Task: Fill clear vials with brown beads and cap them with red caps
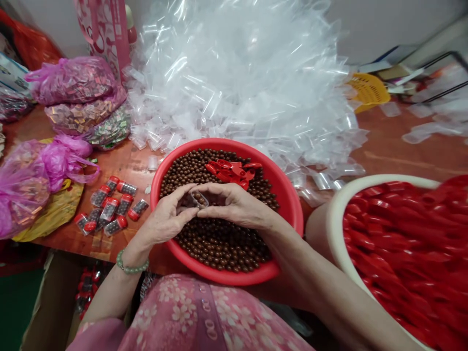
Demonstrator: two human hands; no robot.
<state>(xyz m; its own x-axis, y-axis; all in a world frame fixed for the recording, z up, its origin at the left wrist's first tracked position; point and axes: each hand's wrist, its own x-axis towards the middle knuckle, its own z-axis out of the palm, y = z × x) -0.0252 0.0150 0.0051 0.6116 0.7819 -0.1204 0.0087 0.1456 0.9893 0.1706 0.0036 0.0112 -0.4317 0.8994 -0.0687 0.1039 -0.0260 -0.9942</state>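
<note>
Over a red basin (292, 214) full of small brown balls (223, 248), both my hands meet around a small clear plastic container (199, 199). My left hand (173, 209), with a green bead bracelet at the wrist, grips its left side. My right hand (236, 204) curls round it from the right, fingertips meeting those of the left. Brown balls show in or behind the container's open end. Several red plastic caps (234, 171) lie on the balls just beyond my right hand.
Filled containers with red caps (109, 208) lie left of the basin. Behind it rises a large heap of clear containers (237, 78). A cream tub (334, 224) of red caps stands at right. Pink bags (73, 83) and a yellow basket (369, 90) sit further back. Below left is a cardboard box (51, 302).
</note>
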